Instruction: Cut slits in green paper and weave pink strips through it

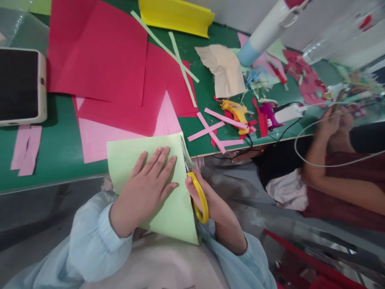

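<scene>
A light green sheet of paper point(168, 216) lies partly over the table's front edge, close to my body. Flat on it rests my left hand point(147, 184), fingers spread and pointing away from me. My right hand point(207, 192) grips yellow-handled scissors point(200, 198) at the sheet's right side. Their blades point up along that edge, near the far right corner, where a narrow strip stands off from the sheet. Beyond the green sheet lie pink paper point(102, 138) and large red sheets point(99, 52).
Nearby are pale green strips point(177, 60), pink strips point(207, 130), a yellow glue gun point(236, 112) with a cord, beige cloth point(224, 68), a folded yellow piece point(177, 16) and a phone-like device point(21, 86). At right, another person's hands point(333, 118) work beside a white cable.
</scene>
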### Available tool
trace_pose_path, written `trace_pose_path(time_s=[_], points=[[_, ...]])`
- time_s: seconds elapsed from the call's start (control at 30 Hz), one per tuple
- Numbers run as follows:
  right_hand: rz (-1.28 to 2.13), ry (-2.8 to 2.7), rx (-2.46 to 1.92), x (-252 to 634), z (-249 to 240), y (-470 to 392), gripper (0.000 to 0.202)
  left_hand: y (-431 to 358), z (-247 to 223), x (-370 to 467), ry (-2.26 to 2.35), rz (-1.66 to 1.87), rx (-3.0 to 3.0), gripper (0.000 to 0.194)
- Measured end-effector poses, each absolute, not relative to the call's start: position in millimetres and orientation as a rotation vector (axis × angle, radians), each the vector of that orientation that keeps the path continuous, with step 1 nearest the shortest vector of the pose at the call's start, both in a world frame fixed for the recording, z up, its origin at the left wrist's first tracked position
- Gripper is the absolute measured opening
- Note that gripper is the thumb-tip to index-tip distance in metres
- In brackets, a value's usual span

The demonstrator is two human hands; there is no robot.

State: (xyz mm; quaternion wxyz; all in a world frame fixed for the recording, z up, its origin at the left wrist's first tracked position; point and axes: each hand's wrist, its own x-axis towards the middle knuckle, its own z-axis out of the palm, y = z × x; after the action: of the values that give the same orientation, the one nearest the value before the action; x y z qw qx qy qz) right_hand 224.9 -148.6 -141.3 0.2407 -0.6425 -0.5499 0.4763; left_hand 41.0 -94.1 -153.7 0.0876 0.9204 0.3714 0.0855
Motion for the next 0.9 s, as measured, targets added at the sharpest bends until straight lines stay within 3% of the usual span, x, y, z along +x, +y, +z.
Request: trace_pose_path(time_s=[0.9], points=[[1.265,-1.51,-1.818,220,-135,-149,0.022,-95,-155,41,1.117,0.26,2.745,0.057]])
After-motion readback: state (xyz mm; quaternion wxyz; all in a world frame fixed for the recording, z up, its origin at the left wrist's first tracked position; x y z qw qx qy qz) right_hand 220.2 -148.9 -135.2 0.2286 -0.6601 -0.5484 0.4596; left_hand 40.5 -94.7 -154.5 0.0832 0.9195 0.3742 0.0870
